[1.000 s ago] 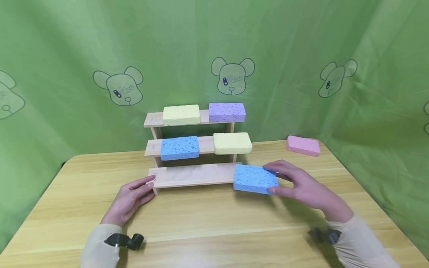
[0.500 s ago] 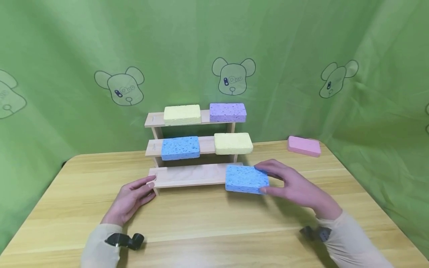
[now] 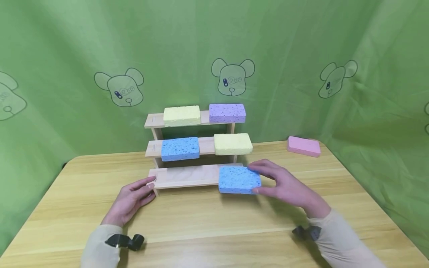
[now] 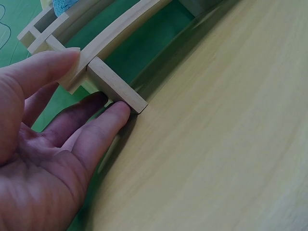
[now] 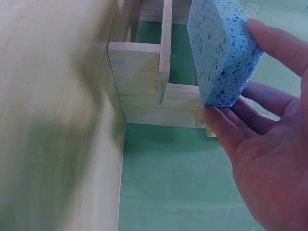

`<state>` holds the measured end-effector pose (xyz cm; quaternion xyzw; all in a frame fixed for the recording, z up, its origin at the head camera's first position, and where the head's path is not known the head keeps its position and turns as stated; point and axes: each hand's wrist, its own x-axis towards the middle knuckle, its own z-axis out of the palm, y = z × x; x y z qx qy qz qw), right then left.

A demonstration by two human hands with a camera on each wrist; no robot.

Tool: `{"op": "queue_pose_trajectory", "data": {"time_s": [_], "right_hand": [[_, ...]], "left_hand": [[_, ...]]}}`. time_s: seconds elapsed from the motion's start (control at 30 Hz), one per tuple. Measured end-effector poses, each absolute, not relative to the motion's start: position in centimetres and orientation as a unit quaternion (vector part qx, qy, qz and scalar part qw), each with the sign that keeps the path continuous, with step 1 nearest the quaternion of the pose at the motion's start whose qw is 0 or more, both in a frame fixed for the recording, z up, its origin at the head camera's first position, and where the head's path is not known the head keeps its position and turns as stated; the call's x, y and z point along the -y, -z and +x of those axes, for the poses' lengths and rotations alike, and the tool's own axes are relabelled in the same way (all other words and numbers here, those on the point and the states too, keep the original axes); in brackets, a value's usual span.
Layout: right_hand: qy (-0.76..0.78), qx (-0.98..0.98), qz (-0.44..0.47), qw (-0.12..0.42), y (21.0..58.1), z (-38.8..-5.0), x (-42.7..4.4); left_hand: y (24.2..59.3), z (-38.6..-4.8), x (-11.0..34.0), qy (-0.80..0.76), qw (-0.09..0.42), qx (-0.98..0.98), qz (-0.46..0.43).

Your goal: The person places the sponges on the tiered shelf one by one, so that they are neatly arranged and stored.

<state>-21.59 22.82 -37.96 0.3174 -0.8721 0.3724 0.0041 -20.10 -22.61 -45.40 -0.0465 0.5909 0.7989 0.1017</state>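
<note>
A three-step wooden rack [image 3: 187,175] stands on the table. My left hand [image 3: 131,201] grips the left end of its lowest step; in the left wrist view the thumb [image 4: 65,65] lies on the board and fingers touch the side support [image 4: 115,84]. My right hand [image 3: 289,186] pinches a blue sponge [image 3: 239,180] by its right end, over the right part of the lowest step. The right wrist view shows that sponge [image 5: 224,53] between thumb and fingers, a little off the board [image 5: 165,53].
The middle step holds a blue sponge [image 3: 180,148] and a yellow one [image 3: 232,144]. On the top step are a yellow sponge [image 3: 182,115] and a purple one [image 3: 227,113]. A pink sponge [image 3: 303,146] lies at the table's back right, before a green curtain [image 3: 285,44].
My right hand has moved left with the blue sponge, from the lowest step's right end to over its right part. The left hand has kept its place.
</note>
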Motion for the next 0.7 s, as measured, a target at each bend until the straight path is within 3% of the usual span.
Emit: {"op": "queue_pose_trajectory", "data": {"time_s": [0.7], "right_hand": [[-0.393,0.854,0.341,-0.001,38.7,-22.3,-20.2]], "left_hand": [[45.4,-20.0,22.7,-0.799,0.104,-0.59,-0.049]]}}
